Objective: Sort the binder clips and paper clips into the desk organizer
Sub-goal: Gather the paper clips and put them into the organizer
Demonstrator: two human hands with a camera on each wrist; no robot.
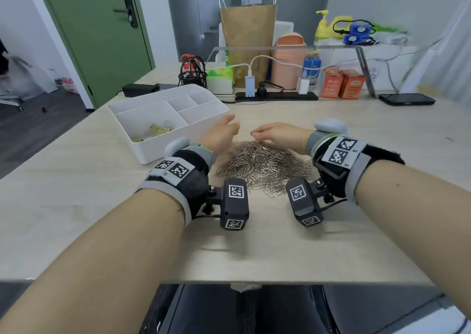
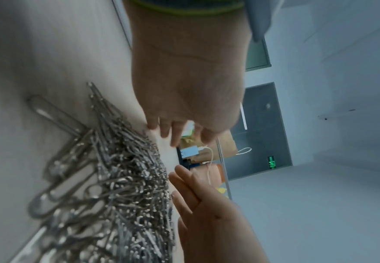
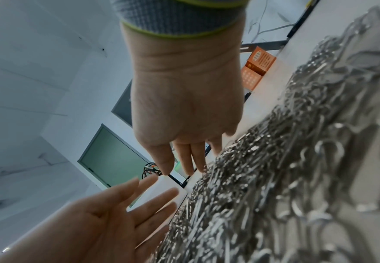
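Note:
A big heap of silver paper clips point(image 1: 265, 165) lies on the wooden table between my wrists. My left hand point(image 1: 229, 126) is at the heap's far left edge with fingers loosely extended, holding nothing. My right hand point(image 1: 262, 131) is at the far right edge, fingers straight, their tips down at the clips. In the left wrist view my left hand point(image 2: 177, 131) hangs over the paper clips point(image 2: 117, 178). The right wrist view shows my right hand point(image 3: 184, 165) by the paper clips point(image 3: 286, 160). The white desk organizer point(image 1: 142, 152) stands left, with gold binder clips point(image 1: 155, 131) in its large front compartment.
Behind the hands run a black power strip point(image 1: 276, 95) with chargers, a mesh pen holder point(image 1: 192, 75), a pink bin point(image 1: 289, 63), a paper bag point(image 1: 248, 33) and orange boxes point(image 1: 341, 84). A phone point(image 1: 406, 99) lies at the far right. The table's front edge is near my body.

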